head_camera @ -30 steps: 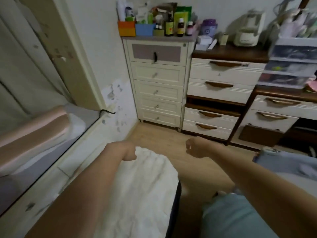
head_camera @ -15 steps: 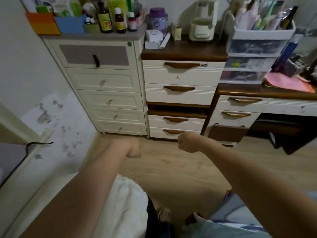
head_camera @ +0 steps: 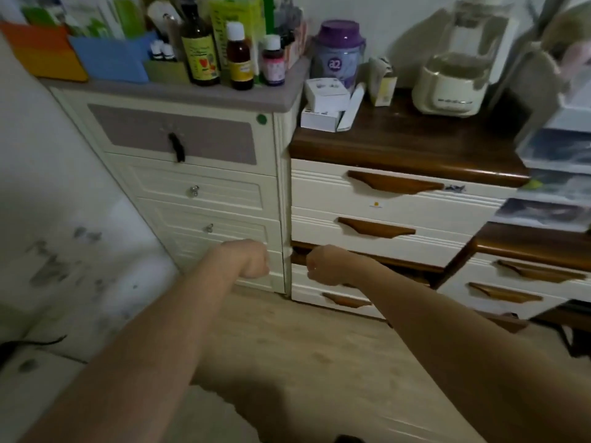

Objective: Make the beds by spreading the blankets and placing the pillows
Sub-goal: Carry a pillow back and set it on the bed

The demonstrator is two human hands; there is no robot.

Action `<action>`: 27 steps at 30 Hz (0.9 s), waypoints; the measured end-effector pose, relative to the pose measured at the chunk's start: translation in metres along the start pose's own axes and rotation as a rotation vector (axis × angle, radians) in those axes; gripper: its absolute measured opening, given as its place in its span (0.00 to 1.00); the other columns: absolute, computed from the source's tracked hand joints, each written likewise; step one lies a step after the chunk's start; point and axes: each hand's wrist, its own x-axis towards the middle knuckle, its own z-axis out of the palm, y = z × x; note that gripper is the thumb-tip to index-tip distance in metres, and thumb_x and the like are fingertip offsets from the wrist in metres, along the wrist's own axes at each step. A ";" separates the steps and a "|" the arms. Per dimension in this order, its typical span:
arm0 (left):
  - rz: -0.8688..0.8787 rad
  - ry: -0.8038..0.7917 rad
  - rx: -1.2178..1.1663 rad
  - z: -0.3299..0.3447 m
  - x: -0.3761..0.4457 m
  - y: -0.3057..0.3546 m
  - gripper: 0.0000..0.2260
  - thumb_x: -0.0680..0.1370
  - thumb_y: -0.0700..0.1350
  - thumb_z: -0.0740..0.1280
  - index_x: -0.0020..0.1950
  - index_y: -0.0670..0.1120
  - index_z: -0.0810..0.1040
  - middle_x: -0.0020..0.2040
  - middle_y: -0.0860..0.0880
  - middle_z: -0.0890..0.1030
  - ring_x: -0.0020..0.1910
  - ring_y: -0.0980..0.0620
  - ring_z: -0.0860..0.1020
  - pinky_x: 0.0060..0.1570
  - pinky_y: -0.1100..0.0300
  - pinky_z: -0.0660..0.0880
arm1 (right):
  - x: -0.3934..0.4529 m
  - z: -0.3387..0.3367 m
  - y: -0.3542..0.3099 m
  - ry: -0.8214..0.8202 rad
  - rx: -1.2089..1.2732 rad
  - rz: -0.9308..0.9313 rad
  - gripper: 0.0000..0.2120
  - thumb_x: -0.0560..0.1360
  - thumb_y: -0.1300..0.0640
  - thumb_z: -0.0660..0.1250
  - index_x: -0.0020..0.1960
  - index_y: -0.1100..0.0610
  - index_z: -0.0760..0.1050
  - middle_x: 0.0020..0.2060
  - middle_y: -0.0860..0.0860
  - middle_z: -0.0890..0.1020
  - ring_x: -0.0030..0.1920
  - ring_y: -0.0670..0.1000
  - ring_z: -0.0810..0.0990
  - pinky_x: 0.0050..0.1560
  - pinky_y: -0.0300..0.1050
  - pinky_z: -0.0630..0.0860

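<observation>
While only a pale bit of blanket (head_camera: 208,420) shows at the bottom edge, our left hand (head_camera: 252,259) and right hand (head_camera: 323,265) are fists holding nothing. We could bump the drawers (head_camera: 204,187), being close.

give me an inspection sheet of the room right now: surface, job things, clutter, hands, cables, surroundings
surface: wood floor, bare where it shows
job things: white fabric edge at the bottom, under the left arm; no pillow seen
clutter: bottles and boxes on the cream drawer chest; purple-lid tin, white boxes and appliance on the brown-top dresser
hands: left hand and right hand both fisted, stretched forward side by side, apart, nothing visible in them
cables: black cable at the left edge
surroundings: scuffed wall on the left
</observation>
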 end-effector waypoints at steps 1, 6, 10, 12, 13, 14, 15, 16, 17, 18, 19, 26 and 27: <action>-0.029 -0.007 -0.019 -0.008 0.011 -0.015 0.15 0.79 0.50 0.61 0.61 0.45 0.78 0.62 0.45 0.77 0.59 0.45 0.76 0.60 0.52 0.73 | 0.022 -0.012 -0.006 0.001 -0.026 -0.038 0.15 0.80 0.58 0.58 0.62 0.63 0.74 0.59 0.58 0.77 0.59 0.58 0.76 0.57 0.47 0.72; -0.197 0.028 -0.161 -0.031 0.032 -0.090 0.14 0.81 0.48 0.60 0.61 0.42 0.77 0.62 0.44 0.77 0.59 0.43 0.76 0.60 0.55 0.72 | 0.130 -0.061 -0.049 -0.033 -0.150 -0.256 0.18 0.81 0.55 0.56 0.66 0.63 0.71 0.65 0.58 0.72 0.64 0.57 0.72 0.63 0.46 0.68; -0.443 0.045 -0.310 -0.021 0.025 -0.169 0.15 0.81 0.48 0.58 0.61 0.40 0.76 0.63 0.41 0.76 0.61 0.42 0.75 0.64 0.51 0.70 | 0.216 -0.094 -0.120 -0.111 -0.285 -0.450 0.16 0.79 0.57 0.58 0.62 0.65 0.75 0.51 0.55 0.77 0.53 0.55 0.76 0.53 0.46 0.71; -0.564 0.038 -0.394 -0.014 0.005 -0.199 0.17 0.82 0.50 0.56 0.63 0.42 0.74 0.65 0.43 0.74 0.64 0.42 0.72 0.65 0.50 0.68 | 0.245 -0.103 -0.163 -0.145 -0.346 -0.551 0.13 0.78 0.58 0.59 0.56 0.64 0.77 0.43 0.53 0.74 0.46 0.52 0.73 0.47 0.44 0.70; -0.601 0.032 -0.417 -0.012 -0.003 -0.206 0.17 0.82 0.50 0.56 0.65 0.42 0.73 0.66 0.44 0.73 0.65 0.43 0.72 0.66 0.51 0.68 | 0.255 -0.104 -0.177 -0.148 -0.355 -0.568 0.09 0.78 0.58 0.60 0.53 0.60 0.76 0.43 0.53 0.73 0.45 0.52 0.71 0.47 0.44 0.69; -0.661 0.039 -0.451 -0.008 -0.017 -0.218 0.18 0.82 0.50 0.57 0.67 0.43 0.72 0.67 0.44 0.72 0.65 0.44 0.72 0.65 0.51 0.69 | 0.264 -0.108 -0.204 -0.153 -0.400 -0.608 0.05 0.78 0.58 0.60 0.49 0.57 0.74 0.44 0.53 0.73 0.45 0.52 0.71 0.48 0.45 0.70; -0.730 0.043 -0.493 0.001 -0.034 -0.228 0.18 0.82 0.51 0.57 0.67 0.43 0.72 0.67 0.44 0.73 0.64 0.44 0.72 0.64 0.51 0.70 | 0.274 -0.105 -0.235 -0.163 -0.459 -0.691 0.04 0.78 0.59 0.60 0.46 0.57 0.72 0.42 0.54 0.73 0.43 0.53 0.71 0.49 0.45 0.70; -0.784 0.028 -0.530 0.010 -0.050 -0.235 0.18 0.82 0.51 0.57 0.67 0.43 0.72 0.66 0.44 0.73 0.64 0.44 0.73 0.63 0.51 0.70 | 0.276 -0.101 -0.260 -0.187 -0.500 -0.755 0.06 0.78 0.60 0.60 0.42 0.59 0.70 0.40 0.55 0.72 0.41 0.53 0.71 0.49 0.45 0.69; -0.849 0.009 -0.565 0.023 -0.067 -0.242 0.18 0.82 0.50 0.57 0.67 0.42 0.72 0.65 0.44 0.74 0.63 0.45 0.73 0.63 0.51 0.71 | 0.277 -0.097 -0.286 -0.219 -0.542 -0.817 0.09 0.79 0.61 0.59 0.41 0.62 0.70 0.39 0.57 0.72 0.40 0.54 0.71 0.48 0.45 0.68; -0.919 -0.027 -0.599 0.039 -0.084 -0.250 0.17 0.82 0.50 0.58 0.66 0.42 0.73 0.65 0.44 0.75 0.63 0.44 0.74 0.62 0.52 0.71 | 0.275 -0.091 -0.313 -0.234 -0.545 -0.872 0.10 0.79 0.61 0.58 0.43 0.65 0.73 0.42 0.59 0.75 0.43 0.56 0.74 0.48 0.46 0.69; -0.991 -0.054 -0.631 0.060 -0.107 -0.259 0.17 0.81 0.50 0.58 0.65 0.41 0.73 0.64 0.44 0.75 0.62 0.44 0.74 0.62 0.51 0.72 | 0.271 -0.081 -0.349 -0.259 -0.556 -0.942 0.11 0.79 0.61 0.58 0.48 0.67 0.76 0.47 0.62 0.77 0.48 0.58 0.77 0.51 0.47 0.71; -1.319 -0.068 -0.792 0.138 -0.217 -0.296 0.15 0.80 0.52 0.59 0.61 0.46 0.75 0.61 0.48 0.76 0.58 0.46 0.76 0.58 0.51 0.73 | 0.233 -0.014 -0.498 -0.295 -0.673 -1.241 0.11 0.78 0.61 0.59 0.49 0.66 0.77 0.49 0.60 0.79 0.49 0.58 0.78 0.47 0.47 0.73; -1.372 -0.063 -0.825 0.149 -0.233 -0.304 0.15 0.79 0.52 0.59 0.61 0.47 0.75 0.61 0.49 0.76 0.58 0.47 0.76 0.58 0.51 0.73 | 0.228 -0.002 -0.521 -0.304 -0.677 -1.268 0.10 0.78 0.60 0.60 0.50 0.66 0.76 0.51 0.60 0.79 0.49 0.57 0.77 0.47 0.46 0.71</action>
